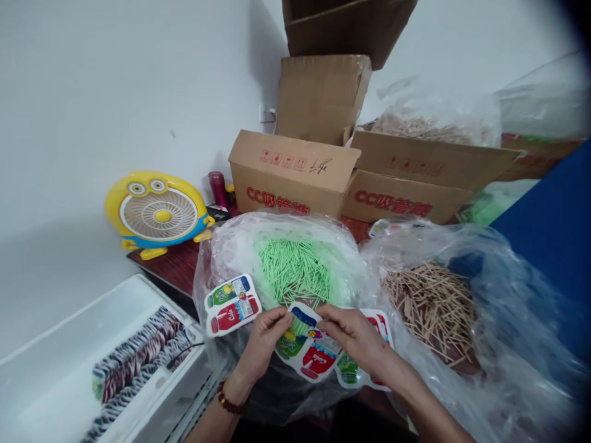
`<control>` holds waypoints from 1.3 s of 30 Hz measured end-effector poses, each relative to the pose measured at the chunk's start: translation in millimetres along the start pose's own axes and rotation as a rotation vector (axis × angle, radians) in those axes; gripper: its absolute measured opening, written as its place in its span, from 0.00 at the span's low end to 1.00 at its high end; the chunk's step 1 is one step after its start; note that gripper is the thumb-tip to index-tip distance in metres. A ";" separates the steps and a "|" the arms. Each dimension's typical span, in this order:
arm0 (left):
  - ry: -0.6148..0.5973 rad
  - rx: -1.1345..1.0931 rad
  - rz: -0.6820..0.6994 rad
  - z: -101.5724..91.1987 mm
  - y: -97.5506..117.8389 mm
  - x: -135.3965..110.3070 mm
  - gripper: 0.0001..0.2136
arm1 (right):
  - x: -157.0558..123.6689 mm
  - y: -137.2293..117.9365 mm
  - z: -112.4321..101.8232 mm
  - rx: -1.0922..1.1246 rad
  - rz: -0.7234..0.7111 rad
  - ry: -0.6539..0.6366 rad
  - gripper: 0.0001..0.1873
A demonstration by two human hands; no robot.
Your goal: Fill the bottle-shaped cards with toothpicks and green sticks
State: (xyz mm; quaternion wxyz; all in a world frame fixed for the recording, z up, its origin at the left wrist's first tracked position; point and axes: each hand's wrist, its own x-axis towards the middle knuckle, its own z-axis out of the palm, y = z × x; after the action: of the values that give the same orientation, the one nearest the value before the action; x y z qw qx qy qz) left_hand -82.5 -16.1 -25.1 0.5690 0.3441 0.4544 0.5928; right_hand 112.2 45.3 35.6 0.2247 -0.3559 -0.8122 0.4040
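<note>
Both hands are at a printed candy packet (318, 363) shaped like a green Sprite bottle beside a red Cola bottle. My left hand (268, 335) pinches its upper left edge between thumb and fingers. At the packet's upper right, the fingers of my right hand (353, 335) are closed; their tips cover what lies between them. Some green sticks seem to show at the packet's blue top. Just beyond it lies a heap of thin green sticks (295, 267) in a clear plastic bag (231, 237). Similar packets lie at left (232, 306) and partly under my right hand (347, 372).
Brown sticks (434, 307) lie in another clear bag at right. Cardboard boxes (290, 166) stand behind. A yellow fan (161, 212) is at the table's back left. A white foam box (41, 326) at left holds rows of packets. A blue panel (549, 246) rises at right.
</note>
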 end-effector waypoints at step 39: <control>-0.135 0.052 -0.118 7.5 17.1 -1.8 0.13 | 21.6 8.5 -20.2 0.002 0.068 0.054 0.10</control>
State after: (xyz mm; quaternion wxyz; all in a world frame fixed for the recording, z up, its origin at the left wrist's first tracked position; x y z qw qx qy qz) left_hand -81.5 -15.8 -6.4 0.6230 0.3706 0.4497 0.5218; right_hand 114.8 75.4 41.9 0.2328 -0.3939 -0.7928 0.4025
